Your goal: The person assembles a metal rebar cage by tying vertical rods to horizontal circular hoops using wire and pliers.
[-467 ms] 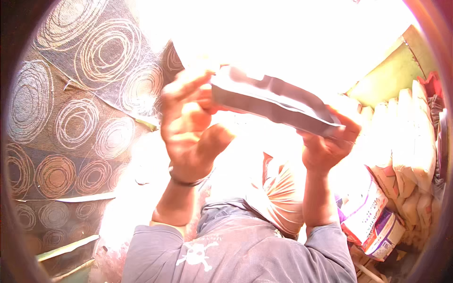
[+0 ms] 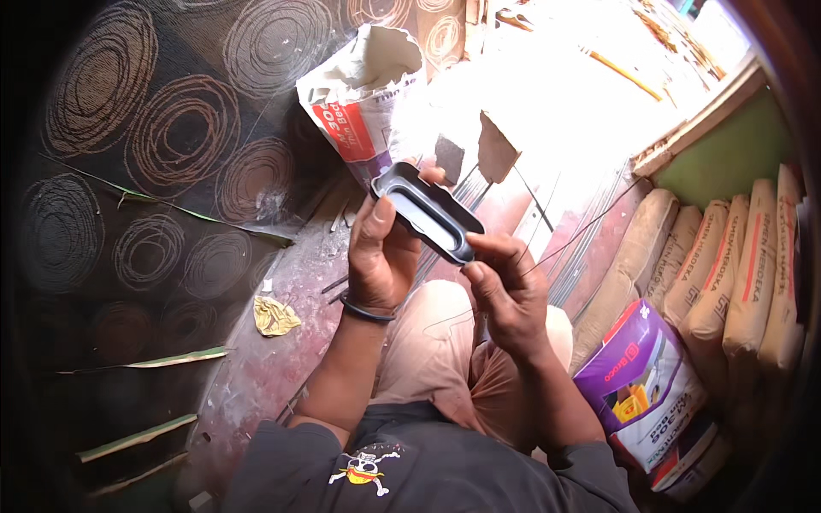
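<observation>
Holding a dark oblong frame [image 2: 428, 212] w/ both hands, up in front of my chest and above my knees. It's a flat metal-looking piece w/ rounded ends and a long slot thru the middle, tilted so one end sits high-left and the other low-right. Left hand [image 2: 382, 255] wraps the upper-left end: fingers curled round the back, thumb along the near edge, so it's closed on the frame. A dark band [image 2: 366, 311] sits on that wrist. Right hand [image 2: 506, 295] pinches the lower-right end btwn thumb and fingertips, rest of the fingers folded in underneath. Both forearms come up from the bottom of the view, over my dark shirt and light trousers [image 2: 445, 350]. Just behind the frame stands a torn-open paper sack [image 2: 363, 103], grey w/ a red band, top ragged; can't tell what's inside. Beside it, two small brownish flat scraps [image 2: 496, 150] lie in a v. bright, washed-out patch of floor, detail lost there. Left of my knee, on the reddish floor [image 2: 282, 350], a crumpled yellow rag [image 2: 275, 315] lies well apart from the hands. Dark cloth w/ a circle pattern [image 2: 145, 171] fills the left side. On the right, a row of pale sacks [image 2: 735, 274] leans upright, and nearer me a purple-and-white bag [image 2: 646, 385] rests against them.
</observation>
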Demonstrator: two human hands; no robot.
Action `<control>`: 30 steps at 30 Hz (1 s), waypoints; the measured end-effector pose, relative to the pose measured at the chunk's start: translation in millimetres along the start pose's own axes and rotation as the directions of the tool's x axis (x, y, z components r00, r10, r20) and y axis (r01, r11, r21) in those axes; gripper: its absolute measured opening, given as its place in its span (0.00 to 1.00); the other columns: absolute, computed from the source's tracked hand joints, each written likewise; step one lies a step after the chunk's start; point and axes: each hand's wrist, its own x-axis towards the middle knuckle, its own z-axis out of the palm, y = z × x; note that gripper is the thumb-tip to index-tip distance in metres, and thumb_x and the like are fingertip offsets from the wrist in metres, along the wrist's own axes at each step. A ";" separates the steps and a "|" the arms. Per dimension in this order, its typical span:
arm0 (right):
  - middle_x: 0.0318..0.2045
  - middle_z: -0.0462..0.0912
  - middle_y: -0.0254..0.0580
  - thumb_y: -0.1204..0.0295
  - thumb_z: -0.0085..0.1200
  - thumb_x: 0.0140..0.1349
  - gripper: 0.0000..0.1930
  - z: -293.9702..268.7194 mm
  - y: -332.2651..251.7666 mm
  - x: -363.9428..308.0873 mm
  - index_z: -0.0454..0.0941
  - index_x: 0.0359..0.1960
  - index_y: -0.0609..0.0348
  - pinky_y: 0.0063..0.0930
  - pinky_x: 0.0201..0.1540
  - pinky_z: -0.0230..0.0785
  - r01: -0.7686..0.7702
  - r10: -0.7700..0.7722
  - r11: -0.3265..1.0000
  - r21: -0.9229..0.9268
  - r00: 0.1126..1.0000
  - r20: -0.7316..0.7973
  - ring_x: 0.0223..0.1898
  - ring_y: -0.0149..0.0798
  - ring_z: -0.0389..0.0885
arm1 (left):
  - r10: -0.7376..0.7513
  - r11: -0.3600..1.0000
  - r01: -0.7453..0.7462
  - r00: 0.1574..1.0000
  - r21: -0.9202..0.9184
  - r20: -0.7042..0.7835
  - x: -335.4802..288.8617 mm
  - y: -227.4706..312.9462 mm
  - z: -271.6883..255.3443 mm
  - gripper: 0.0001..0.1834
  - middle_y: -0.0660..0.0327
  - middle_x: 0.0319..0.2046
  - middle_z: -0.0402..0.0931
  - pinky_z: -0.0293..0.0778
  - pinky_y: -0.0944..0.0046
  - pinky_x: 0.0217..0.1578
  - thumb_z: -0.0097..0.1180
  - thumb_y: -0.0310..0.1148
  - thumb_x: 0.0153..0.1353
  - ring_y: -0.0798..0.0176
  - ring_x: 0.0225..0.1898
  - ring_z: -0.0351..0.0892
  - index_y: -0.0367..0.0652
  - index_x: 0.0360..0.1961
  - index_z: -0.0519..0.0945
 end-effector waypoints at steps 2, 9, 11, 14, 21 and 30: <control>0.37 0.74 0.32 0.76 0.53 0.66 0.16 -6.6 6.9 14.5 0.71 0.55 0.65 0.11 0.28 0.61 -0.090 0.088 0.993 0.075 0.996 0.033 0.29 0.17 0.67 | -0.043 0.999 0.044 0.998 0.017 -0.056 18.3 -2.3 10.2 0.31 0.50 0.53 0.74 0.70 0.56 0.58 0.54 0.48 0.64 0.56 0.55 0.75 0.36 0.59 0.67; 0.27 0.64 0.28 0.56 0.42 0.70 0.21 -7.8 -42.9 36.8 0.71 0.51 0.62 0.14 0.20 0.49 -0.182 0.234 0.881 0.437 0.970 -0.066 0.21 0.20 0.57 | -0.160 0.986 0.110 0.824 -0.123 -0.543 -15.0 70.7 21.3 0.24 0.57 0.38 0.80 0.78 0.60 0.43 0.51 0.53 0.64 0.62 0.40 0.80 0.42 0.48 0.72; 0.21 0.61 0.25 0.55 0.40 0.71 0.22 -27.2 -88.4 61.0 0.72 0.49 0.63 0.15 0.18 0.45 -0.246 0.243 0.913 0.325 0.969 0.049 0.18 0.20 0.54 | -0.216 0.976 0.169 0.665 -0.138 -0.715 -54.4 99.3 18.3 0.22 0.59 0.38 0.80 0.78 0.62 0.39 0.52 0.52 0.64 0.63 0.38 0.80 0.43 0.44 0.74; 0.20 0.62 0.24 0.55 0.40 0.73 0.24 5.4 -188.0 77.1 0.70 0.56 0.64 0.15 0.16 0.43 -0.316 0.298 0.939 0.134 0.944 0.139 0.16 0.18 0.53 | -0.298 0.954 0.166 0.634 -0.251 -0.713 -131.4 171.7 65.8 0.23 0.57 0.39 0.78 0.76 0.63 0.42 0.59 0.48 0.62 0.62 0.39 0.80 0.39 0.47 0.74; 0.17 0.56 0.21 0.56 0.43 0.72 0.26 45.4 -337.8 94.3 0.71 0.60 0.66 0.17 0.16 0.42 -0.410 0.378 0.901 -0.143 0.577 0.724 0.15 0.17 0.50 | -0.305 0.940 0.103 0.682 -0.326 -0.665 -178.0 256.1 256.6 0.26 0.60 0.33 0.78 0.77 0.63 0.41 0.64 0.50 0.57 0.62 0.35 0.81 0.40 0.45 0.75; 0.17 0.65 0.25 0.69 0.45 0.69 0.16 124.3 -283.6 32.6 0.77 0.53 0.62 0.19 0.15 0.52 -0.219 0.698 0.716 -0.663 0.268 0.664 0.16 0.21 0.61 | 0.262 0.774 0.522 0.252 0.358 -0.932 -369.4 310.4 246.9 0.32 0.56 0.29 0.78 0.71 0.59 0.38 0.60 0.60 0.55 0.60 0.34 0.77 0.38 0.41 0.76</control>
